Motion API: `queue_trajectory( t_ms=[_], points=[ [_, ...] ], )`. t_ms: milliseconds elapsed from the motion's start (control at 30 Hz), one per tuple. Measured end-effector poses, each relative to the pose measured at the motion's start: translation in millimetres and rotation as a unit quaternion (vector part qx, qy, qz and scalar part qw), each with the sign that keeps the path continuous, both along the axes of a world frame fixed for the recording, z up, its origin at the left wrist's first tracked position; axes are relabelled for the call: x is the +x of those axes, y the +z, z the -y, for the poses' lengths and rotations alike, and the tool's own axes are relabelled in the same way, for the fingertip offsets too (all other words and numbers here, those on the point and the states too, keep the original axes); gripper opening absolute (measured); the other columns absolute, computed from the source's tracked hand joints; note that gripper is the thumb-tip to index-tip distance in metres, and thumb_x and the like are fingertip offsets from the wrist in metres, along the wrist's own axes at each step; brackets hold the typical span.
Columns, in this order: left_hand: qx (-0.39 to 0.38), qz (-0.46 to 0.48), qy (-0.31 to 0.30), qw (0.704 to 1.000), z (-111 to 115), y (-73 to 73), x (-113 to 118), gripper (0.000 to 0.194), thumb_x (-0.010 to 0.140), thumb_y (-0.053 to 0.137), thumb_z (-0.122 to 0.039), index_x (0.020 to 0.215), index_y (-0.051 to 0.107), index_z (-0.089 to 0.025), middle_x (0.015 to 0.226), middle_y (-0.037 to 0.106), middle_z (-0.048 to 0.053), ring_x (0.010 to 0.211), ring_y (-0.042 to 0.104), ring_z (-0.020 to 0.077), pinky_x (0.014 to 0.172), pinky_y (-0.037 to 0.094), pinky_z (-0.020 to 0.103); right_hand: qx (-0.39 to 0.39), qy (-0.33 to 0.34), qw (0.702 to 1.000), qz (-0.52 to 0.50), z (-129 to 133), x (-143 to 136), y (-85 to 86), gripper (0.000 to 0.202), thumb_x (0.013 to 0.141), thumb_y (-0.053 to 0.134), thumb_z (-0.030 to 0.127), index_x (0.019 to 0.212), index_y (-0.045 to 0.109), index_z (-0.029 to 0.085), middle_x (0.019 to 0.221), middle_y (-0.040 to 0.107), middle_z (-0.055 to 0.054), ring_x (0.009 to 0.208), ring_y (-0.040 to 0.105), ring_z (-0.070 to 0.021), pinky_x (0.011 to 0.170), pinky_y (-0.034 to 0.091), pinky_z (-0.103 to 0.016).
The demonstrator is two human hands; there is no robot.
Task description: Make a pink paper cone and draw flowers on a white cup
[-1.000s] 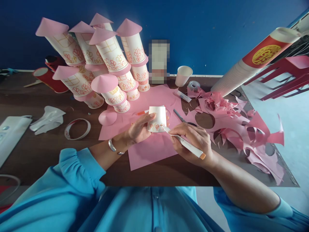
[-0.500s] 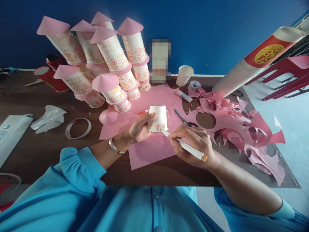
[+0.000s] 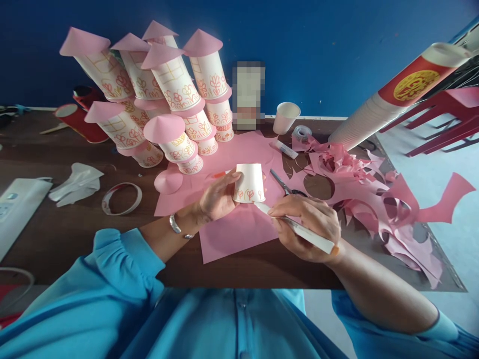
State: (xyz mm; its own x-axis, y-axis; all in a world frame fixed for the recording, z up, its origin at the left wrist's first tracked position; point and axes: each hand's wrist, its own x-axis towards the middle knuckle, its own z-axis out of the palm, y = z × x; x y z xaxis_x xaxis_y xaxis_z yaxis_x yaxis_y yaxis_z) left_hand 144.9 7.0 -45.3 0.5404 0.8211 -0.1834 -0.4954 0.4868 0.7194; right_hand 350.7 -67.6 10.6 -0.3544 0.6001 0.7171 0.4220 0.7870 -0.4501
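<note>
My left hand [image 3: 220, 198] is closed around a white paper cup [image 3: 250, 178], held upside down with orange flowers drawn along its lower edge. The fingers behind the cup are mostly hidden. In my right hand [image 3: 307, 225] is a white marker [image 3: 309, 236] with an orange end, its tip at the cup's lower rim; I cannot tell whether it touches. Under both hands lies a pink paper sheet [image 3: 235, 239]. Scissors [image 3: 282, 183] lie just beyond my right hand. A small pink paper cone [image 3: 168, 182] sits left of the cup.
Several cup towers with pink cone roofs [image 3: 174, 80] stand at the back left. Pink paper scraps [image 3: 396, 224] cover the right side, beside a tall leaning cup stack [image 3: 377, 104]. A tape roll [image 3: 121, 198], a power strip [image 3: 22, 204], a glue tube [image 3: 286, 148] and a single cup [image 3: 286, 117] lie about.
The cup has moved slightly right and turned in my left hand, so its flowers show differently. My right hand has shifted a little right with the marker. A pink scrap at the right edge has flipped outward.
</note>
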Motion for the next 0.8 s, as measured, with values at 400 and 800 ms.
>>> queue_trajectory(
  t_ms=[400,800],
  points=[
    [0.064,0.016,-0.061,0.996,1.6,3.5,0.7,0.052,0.087,0.081,-0.054,0.119,0.079,-0.014,0.101,0.079,0.013,0.098,0.075,0.0286,0.072,0.057,0.032,0.026,-0.076,0.996,0.04,-2.4,-3.0,-2.9,0.015,0.095,0.061,0.01,0.098,0.062,0.024,0.076,0.076,0.003,0.062,0.073,-0.0125,0.056,0.055,-0.023],
    [0.07,0.007,-0.052,0.996,1.2,0.8,2.2,0.045,0.086,0.082,-0.053,0.115,0.08,-0.018,0.096,0.078,0.008,0.09,0.072,0.0224,0.076,0.058,0.031,0.029,-0.081,0.995,0.054,-2.7,-4.5,-6.1,0.016,0.093,0.061,0.008,0.096,0.06,0.024,0.075,0.076,0.003,0.06,0.073,-0.0123,0.056,0.053,-0.025]
  ],
)
